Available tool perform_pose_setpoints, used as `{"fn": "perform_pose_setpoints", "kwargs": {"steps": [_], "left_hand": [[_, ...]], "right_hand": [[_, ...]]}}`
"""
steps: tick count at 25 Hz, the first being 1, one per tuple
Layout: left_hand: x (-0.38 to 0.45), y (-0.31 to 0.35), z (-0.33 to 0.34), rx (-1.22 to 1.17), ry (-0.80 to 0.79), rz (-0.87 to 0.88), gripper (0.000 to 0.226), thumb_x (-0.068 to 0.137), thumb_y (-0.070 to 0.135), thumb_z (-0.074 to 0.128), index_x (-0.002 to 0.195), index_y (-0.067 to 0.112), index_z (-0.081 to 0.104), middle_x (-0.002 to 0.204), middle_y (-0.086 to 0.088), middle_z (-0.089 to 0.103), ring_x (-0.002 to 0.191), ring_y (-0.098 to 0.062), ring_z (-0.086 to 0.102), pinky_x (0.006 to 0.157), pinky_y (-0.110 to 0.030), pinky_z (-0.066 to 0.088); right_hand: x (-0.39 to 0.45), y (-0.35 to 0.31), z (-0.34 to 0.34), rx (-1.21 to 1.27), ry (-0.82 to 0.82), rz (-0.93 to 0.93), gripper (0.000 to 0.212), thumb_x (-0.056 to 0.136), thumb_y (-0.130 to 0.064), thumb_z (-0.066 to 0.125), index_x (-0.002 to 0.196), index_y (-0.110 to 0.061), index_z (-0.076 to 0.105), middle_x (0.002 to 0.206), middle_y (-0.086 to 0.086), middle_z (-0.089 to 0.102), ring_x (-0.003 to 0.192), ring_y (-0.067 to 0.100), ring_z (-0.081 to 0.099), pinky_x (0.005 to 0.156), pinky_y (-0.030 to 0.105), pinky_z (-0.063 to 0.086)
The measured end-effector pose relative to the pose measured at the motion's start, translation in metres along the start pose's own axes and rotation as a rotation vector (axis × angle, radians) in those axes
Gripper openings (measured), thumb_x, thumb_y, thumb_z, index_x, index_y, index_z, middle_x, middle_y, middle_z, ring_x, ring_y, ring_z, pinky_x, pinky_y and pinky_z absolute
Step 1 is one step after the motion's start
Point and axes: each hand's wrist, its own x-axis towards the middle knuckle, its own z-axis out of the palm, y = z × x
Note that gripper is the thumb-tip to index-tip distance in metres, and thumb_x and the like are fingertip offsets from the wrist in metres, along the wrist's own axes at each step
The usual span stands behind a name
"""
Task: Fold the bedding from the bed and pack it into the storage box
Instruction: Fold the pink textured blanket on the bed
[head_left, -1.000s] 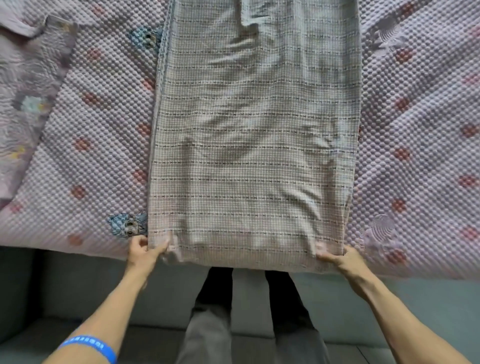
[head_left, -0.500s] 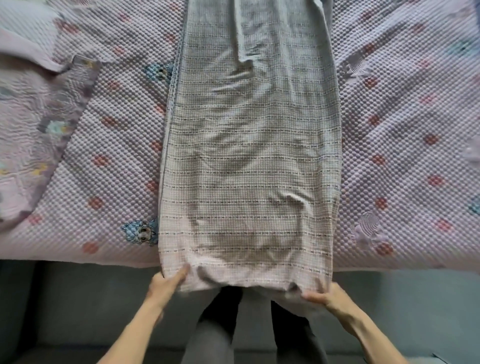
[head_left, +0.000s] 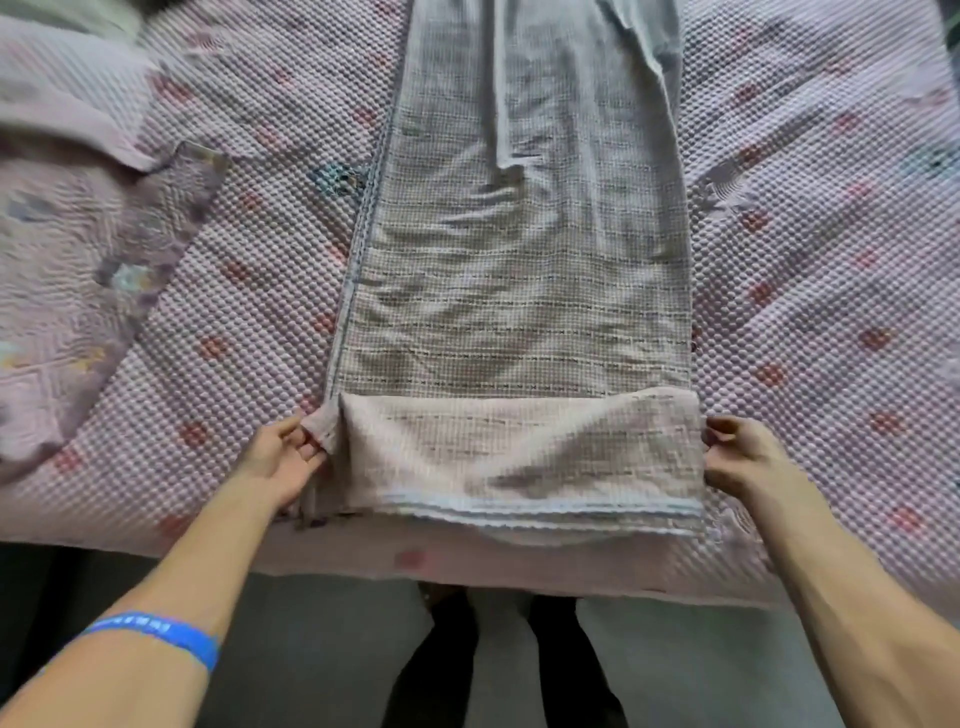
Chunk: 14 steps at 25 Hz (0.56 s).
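A long grey-beige woven blanket (head_left: 519, 270), folded into a narrow strip, runs up the middle of the bed. Its near end (head_left: 519, 457) is turned over onto the strip, so a short flap lies on top with the stacked hem edges facing me. My left hand (head_left: 283, 457) pinches the flap's left corner. My right hand (head_left: 737, 457) grips the flap's right corner. Both hands rest at the bed's near edge. No storage box is in view.
A pink bubble-textured bedspread (head_left: 821, 312) with red dots covers the bed under the blanket. A patterned purple pillow (head_left: 78, 291) lies at the left. Below the bed edge I see grey floor (head_left: 322, 649) and my legs (head_left: 519, 675).
Both hands lifted the blanket's near end off the bed edge and carried it away from me, laying it over the strip as a flap. The view shifted forward.
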Motion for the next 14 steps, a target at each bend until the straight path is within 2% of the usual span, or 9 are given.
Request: {"fn": "perform_pose_setpoints", "kwargs": {"steps": [1, 3, 4, 5, 7, 9, 11, 12, 14], "left_hand": [[0.004, 0.0, 0.012, 0.083, -0.01, 0.039, 0.027, 0.1, 0.018, 0.041, 0.12, 0.016, 0.059, 0.085, -0.003, 0.066, 0.076, -0.021, 0.066, 0.079, -0.037, 0.052], [0.014, -0.011, 0.023, 0.417, 0.047, 0.127, 0.044, 0.096, 0.007, 0.044, 0.137, 0.023, 0.044, 0.081, -0.005, 0.056, 0.068, -0.019, 0.053, 0.061, -0.031, 0.042], [0.018, -0.017, 0.024, 0.514, 0.066, 0.131, 0.05, 0.093, 0.002, 0.047, 0.14, 0.021, 0.041, 0.078, -0.006, 0.053, 0.064, -0.019, 0.049, 0.054, -0.027, 0.038], [0.021, -0.023, 0.025, 0.6, 0.086, 0.132, 0.051, 0.091, 0.001, 0.052, 0.139, 0.016, 0.042, 0.081, -0.009, 0.055, 0.064, -0.019, 0.049, 0.053, -0.027, 0.038], [0.025, -0.035, 0.025, 0.919, 0.152, 0.266, 0.058, 0.085, 0.006, 0.069, 0.137, 0.01, 0.044, 0.111, -0.014, 0.06, 0.088, -0.026, 0.057, 0.071, -0.032, 0.047], [0.025, -0.044, 0.031, 1.252, 0.252, 0.462, 0.077, 0.077, 0.012, 0.077, 0.142, 0.016, 0.036, 0.142, -0.015, 0.044, 0.121, -0.031, 0.048, 0.094, -0.04, 0.045], [0.021, -0.039, 0.047, 1.393, 0.374, 0.695, 0.094, 0.073, 0.016, 0.078, 0.148, 0.025, 0.021, 0.15, -0.012, 0.028, 0.131, -0.034, 0.036, 0.1, -0.047, 0.041], [0.023, -0.034, 0.056, 1.456, 0.385, 0.795, 0.101, 0.07, 0.022, 0.08, 0.148, 0.028, 0.016, 0.151, -0.01, 0.024, 0.132, -0.033, 0.032, 0.101, -0.049, 0.04], [0.03, -0.022, 0.076, 1.654, 0.328, 0.935, 0.113, 0.065, 0.037, 0.084, 0.151, 0.034, 0.009, 0.155, -0.008, 0.019, 0.137, -0.033, 0.026, 0.107, -0.053, 0.032]], "right_hand": [[0.001, -0.003, 0.009, -0.044, -0.041, -0.056, 0.05, 0.056, -0.009, 0.088, 0.092, -0.012, 0.054, 0.076, 0.007, 0.062, 0.07, 0.022, 0.053, 0.067, 0.038, 0.049], [0.005, 0.006, 0.019, -0.28, 0.031, -0.183, 0.019, 0.093, -0.013, 0.057, 0.11, -0.019, 0.053, 0.088, 0.003, 0.062, 0.073, 0.019, 0.055, 0.068, 0.038, 0.046], [0.008, 0.015, 0.02, -0.364, 0.069, -0.215, 0.015, 0.099, -0.016, 0.047, 0.112, -0.02, 0.053, 0.09, 0.003, 0.061, 0.071, 0.017, 0.054, 0.066, 0.035, 0.045], [0.012, 0.025, 0.02, -0.407, 0.064, -0.233, 0.014, 0.1, -0.02, 0.046, 0.11, -0.019, 0.056, 0.09, 0.005, 0.06, 0.068, 0.014, 0.054, 0.063, 0.031, 0.045], [0.023, 0.039, 0.017, -0.555, 0.063, -0.382, 0.022, 0.094, -0.015, 0.059, 0.116, -0.011, 0.059, 0.097, 0.008, 0.061, 0.067, 0.01, 0.057, 0.058, 0.026, 0.047], [0.036, 0.043, 0.013, -0.89, 0.032, -0.603, 0.058, 0.083, 0.003, 0.065, 0.137, -0.01, 0.048, 0.12, 0.01, 0.062, 0.094, 0.017, 0.062, 0.081, 0.032, 0.052], [0.043, 0.039, 0.017, -1.272, 0.062, -0.782, 0.084, 0.077, 0.004, 0.067, 0.149, -0.02, 0.032, 0.135, 0.006, 0.053, 0.117, 0.022, 0.054, 0.101, 0.036, 0.043], [0.046, 0.034, 0.019, -1.316, 0.103, -0.844, 0.087, 0.076, -0.002, 0.07, 0.149, -0.026, 0.029, 0.133, 0.002, 0.053, 0.117, 0.022, 0.054, 0.1, 0.037, 0.045], [0.048, 0.027, 0.027, -1.175, 0.143, -0.874, 0.07, 0.078, -0.03, 0.077, 0.136, -0.032, 0.038, 0.116, -0.002, 0.063, 0.097, 0.02, 0.064, 0.08, 0.035, 0.054]]}}
